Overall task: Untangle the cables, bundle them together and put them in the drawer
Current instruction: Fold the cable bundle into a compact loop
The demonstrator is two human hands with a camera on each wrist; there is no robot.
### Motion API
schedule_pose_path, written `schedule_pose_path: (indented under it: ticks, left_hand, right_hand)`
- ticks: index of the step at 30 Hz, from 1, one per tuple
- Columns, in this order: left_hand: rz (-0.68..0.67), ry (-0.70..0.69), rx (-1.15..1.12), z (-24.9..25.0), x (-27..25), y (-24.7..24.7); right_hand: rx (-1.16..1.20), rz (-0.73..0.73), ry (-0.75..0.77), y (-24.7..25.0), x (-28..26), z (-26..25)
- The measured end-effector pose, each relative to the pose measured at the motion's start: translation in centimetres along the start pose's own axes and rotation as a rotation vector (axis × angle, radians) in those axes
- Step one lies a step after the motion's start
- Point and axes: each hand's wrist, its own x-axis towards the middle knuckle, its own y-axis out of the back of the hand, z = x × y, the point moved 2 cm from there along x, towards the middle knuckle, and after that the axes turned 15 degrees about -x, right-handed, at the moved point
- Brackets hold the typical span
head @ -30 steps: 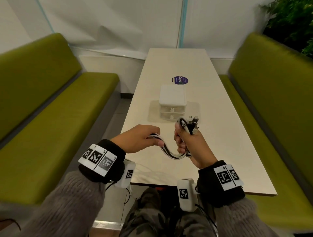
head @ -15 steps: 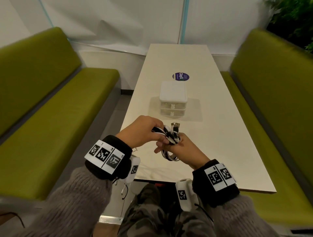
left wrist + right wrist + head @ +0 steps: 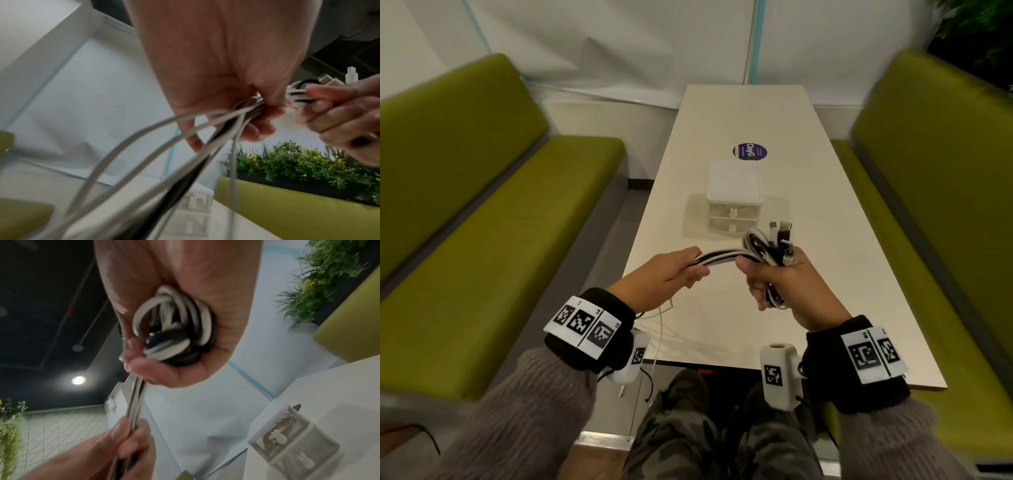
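Note:
A bunch of black and white cables (image 3: 722,258) runs between my two hands above the near part of the table. My right hand (image 3: 774,277) grips the coiled part (image 3: 174,331), with several plug ends (image 3: 780,233) sticking up above the fist. My left hand (image 3: 674,274) holds the straight strands (image 3: 236,116) a short way to the left; loose tails (image 3: 659,329) hang down from it past the table edge. The small white two-drawer box (image 3: 734,202) stands on the table beyond the hands, both drawers closed.
The long beige table (image 3: 825,274) carries a round purple sticker (image 3: 750,151) behind the box. Green benches (image 3: 482,240) run along both sides, the right one (image 3: 945,205) backed by plants (image 3: 329,272). My knees sit under the table's near edge.
The hands were together at the bundle half a second ago; now they have moved apart, the left drawing a stretch of cables out leftward and the right lifted with the coil.

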Motion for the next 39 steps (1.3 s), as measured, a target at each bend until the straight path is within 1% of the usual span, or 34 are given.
schedule_pose_path:
  ticks: [3,4,6,9,10,11,12,14,15,16,18,20,22,24,27,32,36,38,39]
  left_hand:
    - [0.048,0.042,0.023,-2.0,-1.2,-0.2]
    - [0.075,0.093,-0.006,-2.8,-1.8,-0.2]
    - [0.093,0.189,-0.032,-4.6,-2.6,-0.3]
    - [0.022,0.349,0.025,-6.1,-2.6,-0.3]
    - [-0.002,0.404,0.051,-5.8,-2.7,-0.1]
    - [-0.018,0.411,0.059,-5.2,-2.7,0.2]
    - [0.003,0.37,0.032,-4.1,-2.6,0.5]
    - [0.101,0.182,-0.007,-0.9,-2.4,1.1]
    - [0.133,0.074,0.016,0.6,-2.1,1.0]
    - [0.133,-0.01,0.064,1.9,-1.7,0.8]
    - [0.083,-0.091,0.12,3.2,-0.6,-0.2]
    - [0.084,-0.142,0.13,3.4,0.2,-1.2]
    - [0.118,-0.166,0.143,2.7,0.7,-1.9]
    - [0.114,-0.165,0.135,1.8,0.8,-2.2]
    - [0.149,-0.11,0.055,0.5,0.2,-2.4]
    - [0.199,-0.13,-0.026,-1.5,-0.9,-2.9]
    - [0.249,-0.101,-0.123,-2.8,-1.6,-3.1]
    - [0.266,-0.055,-0.13,-4.0,-2.1,-3.2]
    - [0.274,-0.006,-0.108,-5.0,-2.6,-3.2]
  right_hand:
    - [0.166,0.073,-0.007,0.9,-0.1,-0.2]
    - [0.209,0.098,-0.013,1.3,-0.1,-0.2]
    - [0.186,0.121,-0.016,1.7,-0.1,-0.2]
    - [0.107,0.086,-0.041,0.2,0.0,0.2]
    - [0.098,0.072,-0.052,-0.4,0.1,0.4]
    - [0.094,0.063,-0.062,-0.8,0.2,0.5]
    - [0.081,0.057,-0.074,-1.0,0.2,0.6]
    - [0.052,0.047,-0.088,-1.5,0.2,1.0]
    - [0.036,0.04,-0.087,-1.7,0.2,1.0]
    - [0.013,0.032,-0.078,-2.0,0.2,1.0]
    - [-0.03,0.014,-0.056,-2.6,0.2,0.8]
    - [-0.07,0.008,-0.047,-2.8,0.1,0.6]
    - [-0.116,0.019,-0.046,-2.6,0.0,0.5]
    - [-0.133,0.033,-0.051,-2.2,-0.3,0.4]
    - [-0.127,0.039,-0.043,-1.7,-0.7,0.1]
    - [-0.157,0.046,0.005,-2.0,-1.1,-0.6]
    - [-0.224,0.059,0.015,-2.2,-0.7,-1.0]
    - [-0.188,0.088,0.029,-1.9,-0.8,-1.4]
    - [-0.149,0.111,0.042,-1.5,-0.9,-1.6]
